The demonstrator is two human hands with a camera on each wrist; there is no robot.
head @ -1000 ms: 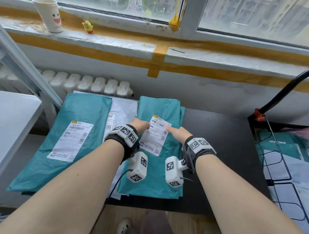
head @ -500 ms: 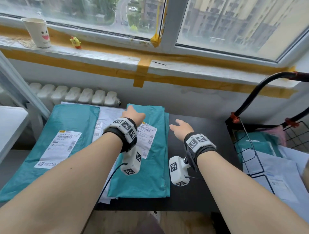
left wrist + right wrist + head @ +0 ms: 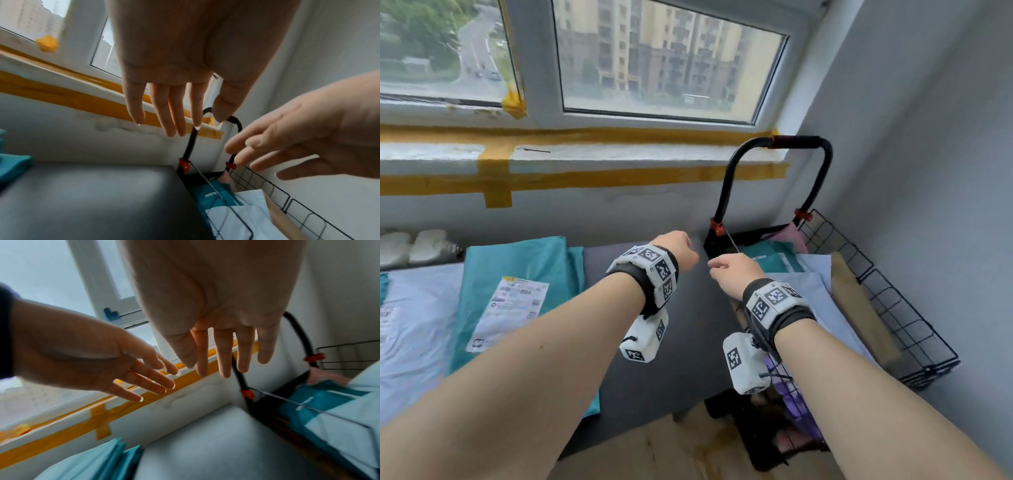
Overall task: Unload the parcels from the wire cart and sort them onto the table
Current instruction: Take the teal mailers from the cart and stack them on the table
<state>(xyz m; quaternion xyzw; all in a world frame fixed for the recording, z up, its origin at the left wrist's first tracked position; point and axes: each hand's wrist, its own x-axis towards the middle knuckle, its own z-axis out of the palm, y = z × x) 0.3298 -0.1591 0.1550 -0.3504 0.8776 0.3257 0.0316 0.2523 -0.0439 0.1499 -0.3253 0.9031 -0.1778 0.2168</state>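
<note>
Both hands hover empty above the right end of the black table (image 3: 688,342), fingers straight and spread. My left hand (image 3: 678,248) is over the table's far right corner; my right hand (image 3: 732,270) is just past the edge, above the black wire cart (image 3: 893,308). In the cart lie a teal parcel (image 3: 770,260), white parcels (image 3: 822,294), a pink one (image 3: 794,236) and a brown cardboard piece (image 3: 859,308). On the table's left sit a teal parcel stack (image 3: 517,274) with a white label and a white parcel (image 3: 410,325). The wrist views show the left fingers (image 3: 172,113) and right fingers (image 3: 224,353) holding nothing.
The cart's black handle (image 3: 774,144) rises against the windowsill (image 3: 619,157) in the room's corner. A grey wall (image 3: 928,171) closes the right side. A white radiator (image 3: 410,243) stands behind the table at left. Wooden floor (image 3: 671,445) shows below.
Both hands left the teal parcel stack and moved right across the table toward the cart. The view has swung right, bringing the whole cart into sight.
</note>
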